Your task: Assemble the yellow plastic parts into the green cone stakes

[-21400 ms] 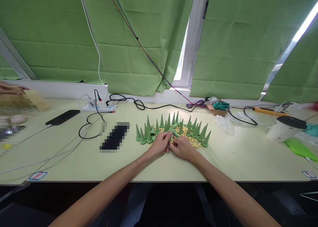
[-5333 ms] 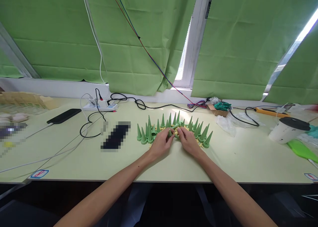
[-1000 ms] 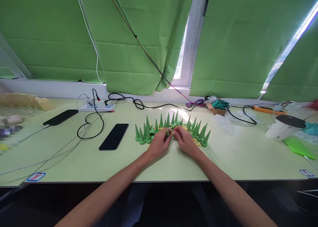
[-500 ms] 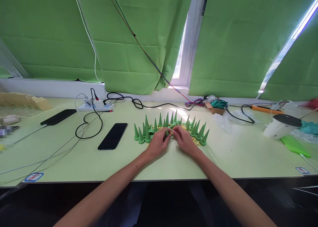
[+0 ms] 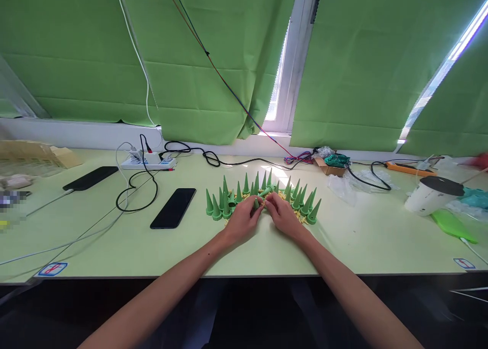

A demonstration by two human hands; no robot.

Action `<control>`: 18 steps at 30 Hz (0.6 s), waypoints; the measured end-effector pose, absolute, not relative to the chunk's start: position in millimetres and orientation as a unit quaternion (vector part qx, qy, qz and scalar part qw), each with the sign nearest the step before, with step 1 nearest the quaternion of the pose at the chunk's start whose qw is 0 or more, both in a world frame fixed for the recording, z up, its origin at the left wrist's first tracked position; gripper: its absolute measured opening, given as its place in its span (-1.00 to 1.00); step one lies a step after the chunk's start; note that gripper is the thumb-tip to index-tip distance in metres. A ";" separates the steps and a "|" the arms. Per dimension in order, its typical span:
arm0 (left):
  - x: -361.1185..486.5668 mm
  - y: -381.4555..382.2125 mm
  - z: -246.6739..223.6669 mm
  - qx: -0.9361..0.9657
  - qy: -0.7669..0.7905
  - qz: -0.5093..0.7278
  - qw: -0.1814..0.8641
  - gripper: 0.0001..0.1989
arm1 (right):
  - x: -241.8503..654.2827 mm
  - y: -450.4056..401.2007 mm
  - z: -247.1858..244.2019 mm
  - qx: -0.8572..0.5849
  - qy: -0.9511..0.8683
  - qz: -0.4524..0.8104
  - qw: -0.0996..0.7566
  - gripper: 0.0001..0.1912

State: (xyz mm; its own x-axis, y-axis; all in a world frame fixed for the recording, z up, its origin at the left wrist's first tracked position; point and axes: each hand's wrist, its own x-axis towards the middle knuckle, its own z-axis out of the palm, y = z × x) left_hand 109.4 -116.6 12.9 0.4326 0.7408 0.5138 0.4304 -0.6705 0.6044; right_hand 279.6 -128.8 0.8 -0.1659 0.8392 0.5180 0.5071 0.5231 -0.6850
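My left hand [image 5: 244, 217] is closed, its thumb and fingers pinching a green plastic cone [image 5: 256, 204] that points up between them. Close by on the right, my right hand [image 5: 281, 212] is also closed in a pinch, the fingertips almost meeting those of the left. A tiny part between the two sets of fingertips is too small to name. Around and behind both hands stand several more green cones [image 5: 209, 203], points upward, with others [image 5: 312, 213] on the right side. One cone [image 5: 267, 191] lies tilted just beyond my fingers. Small yellowish pieces [image 5: 302, 219] lie among the cone bases.
A black phone [image 5: 173, 208] lies left of the cones, with a second phone [image 5: 90, 178] farther left. Behind are a power strip [image 5: 148, 162] and a black cable [image 5: 213, 159]. A white cup [image 5: 430, 196] lies tilted at right, near a clear plastic bag [image 5: 343, 187].
Both hands stay in nearly the same place. The cone in my left hand shows slightly more upright between the fingers; otherwise the view has only shifted a little.
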 end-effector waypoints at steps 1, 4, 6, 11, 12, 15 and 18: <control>109.5 -116.8 13.2 0.823 0.356 0.396 0.196 -0.85 | 279.6 -128.5 0.2 -0.453 -0.742 0.182 0.460 -0.83; 109.8 -117.3 14.4 0.824 0.354 0.397 0.198 -0.85 | 279.5 -127.4 -1.4 -0.456 -0.740 0.186 0.457 -0.83; 109.9 -117.5 15.0 0.824 0.353 0.396 0.199 -0.85 | 279.5 -127.0 -2.1 -0.458 -0.740 0.188 0.456 -0.82; 109.5 -117.3 14.5 0.825 0.345 0.400 0.202 -0.85 | 279.7 -127.1 -2.2 -0.461 -0.741 0.184 0.452 -0.82; 109.4 -117.1 14.1 0.825 0.344 0.399 0.202 -0.84 | 279.7 -127.1 -2.0 -0.462 -0.742 0.182 0.451 -0.82; 109.3 -116.5 12.8 0.827 0.344 0.395 0.203 -0.84 | 279.6 -126.7 -2.0 -0.463 -0.744 0.173 0.449 -0.80; 109.4 -116.4 11.9 0.828 0.342 0.395 0.203 -0.83 | 279.7 -125.5 -3.0 -0.467 -0.747 0.162 0.445 -0.77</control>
State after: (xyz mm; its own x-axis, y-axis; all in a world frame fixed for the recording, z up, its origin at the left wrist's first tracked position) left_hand 109.4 -116.4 11.9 0.4543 0.7261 0.5162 0.4056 -0.6844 0.6059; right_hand 279.7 -125.5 -3.0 -0.1675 0.8414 0.5137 0.5539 0.5114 -0.6570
